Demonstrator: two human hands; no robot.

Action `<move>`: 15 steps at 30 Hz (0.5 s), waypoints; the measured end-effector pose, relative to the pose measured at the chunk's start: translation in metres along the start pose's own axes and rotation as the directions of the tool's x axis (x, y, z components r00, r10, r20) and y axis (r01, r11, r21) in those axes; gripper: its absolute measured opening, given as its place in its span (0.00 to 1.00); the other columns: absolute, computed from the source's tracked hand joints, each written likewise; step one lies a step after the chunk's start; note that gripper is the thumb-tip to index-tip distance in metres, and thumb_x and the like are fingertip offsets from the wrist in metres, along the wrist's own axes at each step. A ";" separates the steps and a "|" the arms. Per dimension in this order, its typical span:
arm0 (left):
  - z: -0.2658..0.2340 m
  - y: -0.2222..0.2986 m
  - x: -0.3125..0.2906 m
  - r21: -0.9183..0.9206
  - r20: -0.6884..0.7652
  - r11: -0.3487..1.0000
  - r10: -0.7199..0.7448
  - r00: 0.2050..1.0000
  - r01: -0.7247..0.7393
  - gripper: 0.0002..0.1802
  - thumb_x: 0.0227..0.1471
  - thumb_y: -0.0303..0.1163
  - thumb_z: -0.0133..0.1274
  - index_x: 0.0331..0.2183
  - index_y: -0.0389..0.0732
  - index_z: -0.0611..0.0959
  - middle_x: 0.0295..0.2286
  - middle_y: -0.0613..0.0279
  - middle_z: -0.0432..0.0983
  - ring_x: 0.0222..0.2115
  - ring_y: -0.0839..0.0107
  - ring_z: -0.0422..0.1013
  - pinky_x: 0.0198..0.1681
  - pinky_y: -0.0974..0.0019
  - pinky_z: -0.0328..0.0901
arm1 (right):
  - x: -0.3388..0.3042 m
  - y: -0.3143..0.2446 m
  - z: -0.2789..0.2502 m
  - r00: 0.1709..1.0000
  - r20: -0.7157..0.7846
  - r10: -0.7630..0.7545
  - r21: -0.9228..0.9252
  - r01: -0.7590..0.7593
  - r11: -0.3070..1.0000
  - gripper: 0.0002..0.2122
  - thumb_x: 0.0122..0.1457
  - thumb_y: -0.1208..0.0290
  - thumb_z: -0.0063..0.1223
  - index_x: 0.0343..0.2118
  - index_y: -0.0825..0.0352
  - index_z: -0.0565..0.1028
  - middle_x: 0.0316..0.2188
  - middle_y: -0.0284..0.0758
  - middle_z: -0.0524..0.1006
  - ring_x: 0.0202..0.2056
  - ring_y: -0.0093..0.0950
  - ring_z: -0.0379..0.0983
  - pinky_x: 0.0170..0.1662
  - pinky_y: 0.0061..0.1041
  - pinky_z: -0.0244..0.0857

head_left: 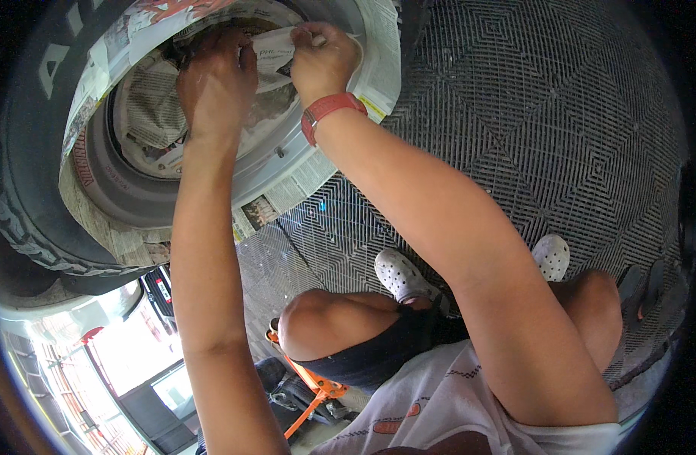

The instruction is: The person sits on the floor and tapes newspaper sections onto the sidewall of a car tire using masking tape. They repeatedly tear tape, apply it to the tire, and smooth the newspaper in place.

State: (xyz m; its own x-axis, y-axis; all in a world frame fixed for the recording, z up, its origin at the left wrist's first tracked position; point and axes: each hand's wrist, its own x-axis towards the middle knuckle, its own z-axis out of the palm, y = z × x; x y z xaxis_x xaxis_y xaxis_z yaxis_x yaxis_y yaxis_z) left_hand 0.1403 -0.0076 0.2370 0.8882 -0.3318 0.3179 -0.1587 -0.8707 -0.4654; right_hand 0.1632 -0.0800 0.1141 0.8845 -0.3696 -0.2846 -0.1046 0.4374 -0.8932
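A grey wheel rim (139, 203) sits in a black tyre (22, 163), with newspaper sheets (306, 176) tucked around its edge. Inside the rim, crumpled newspaper (149, 114) covers much of the recessed middle. A loose newspaper piece (272, 57) stretches between my two hands. My right hand (327, 62) pinches its right end near the rim's upper right side. At the left end, my left hand (217, 83) has curled fingers and a thumb against the paper; its fingertips are partly in shadow. A red-strapped watch (333, 112) is on my right wrist.
Black ribbed floor tiles (515, 98) spread to the right. Below me are my bent knees and white perforated clogs (399, 273). An orange metal frame (318, 387) stands close to my legs. Another vehicle's bodywork and a bright opening show at lower left.
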 end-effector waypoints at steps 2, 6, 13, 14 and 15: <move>0.004 -0.002 0.004 0.012 -0.010 1.000 0.012 1.000 -0.012 0.07 0.54 0.35 0.64 0.36 0.47 0.86 0.36 0.57 0.84 0.35 0.50 0.82 0.36 0.48 0.77 | 0.004 0.002 0.002 1.000 -0.003 -0.007 -0.001 0.007 1.000 0.03 0.56 0.75 0.69 0.31 0.68 0.85 0.32 0.49 0.85 0.37 0.49 0.83 0.45 0.44 0.73; 0.008 -0.001 0.007 0.069 0.001 0.998 -0.002 1.000 0.002 0.06 0.55 0.35 0.63 0.36 0.47 0.86 0.36 0.57 0.84 0.35 0.50 0.82 0.36 0.47 0.77 | 0.008 0.001 0.009 0.999 0.008 0.031 -0.010 -0.031 0.999 0.03 0.55 0.76 0.68 0.31 0.68 0.85 0.32 0.49 0.85 0.38 0.49 0.83 0.46 0.44 0.73; 0.006 0.021 0.007 0.102 0.012 0.961 0.257 0.966 -0.257 0.15 0.54 0.31 0.58 0.45 0.48 0.86 0.43 0.61 0.84 0.47 0.59 0.80 0.52 0.50 0.73 | 0.019 0.011 0.022 0.998 -0.026 0.053 -0.010 -0.053 0.999 0.02 0.53 0.77 0.66 0.30 0.68 0.85 0.30 0.48 0.85 0.35 0.48 0.83 0.43 0.42 0.75; 0.005 0.027 0.005 0.123 0.030 0.926 0.357 0.934 -0.358 0.18 0.53 0.31 0.57 0.47 0.48 0.86 0.45 0.62 0.83 0.50 0.61 0.78 0.56 0.51 0.72 | 0.021 0.012 0.020 0.998 -0.022 0.062 0.006 -0.061 0.998 0.02 0.53 0.77 0.66 0.30 0.68 0.85 0.30 0.47 0.85 0.34 0.47 0.83 0.42 0.41 0.75; 0.010 0.031 0.002 0.106 0.058 0.931 0.345 0.937 -0.349 0.21 0.53 0.32 0.57 0.50 0.46 0.85 0.46 0.62 0.82 0.52 0.61 0.77 0.59 0.52 0.69 | 0.022 0.014 0.017 0.997 -0.019 0.069 0.021 -0.069 0.997 0.02 0.54 0.77 0.66 0.30 0.68 0.85 0.30 0.47 0.85 0.34 0.47 0.83 0.41 0.41 0.75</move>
State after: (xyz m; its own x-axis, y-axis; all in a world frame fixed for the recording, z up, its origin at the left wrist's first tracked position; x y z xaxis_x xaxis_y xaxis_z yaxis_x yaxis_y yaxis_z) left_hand 0.1417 -0.0316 0.2153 0.8027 -0.5897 0.0892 -0.4122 -0.6566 -0.6316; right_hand 0.1887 -0.0681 0.1012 0.8665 -0.3536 -0.3524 -0.1560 0.4787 -0.8640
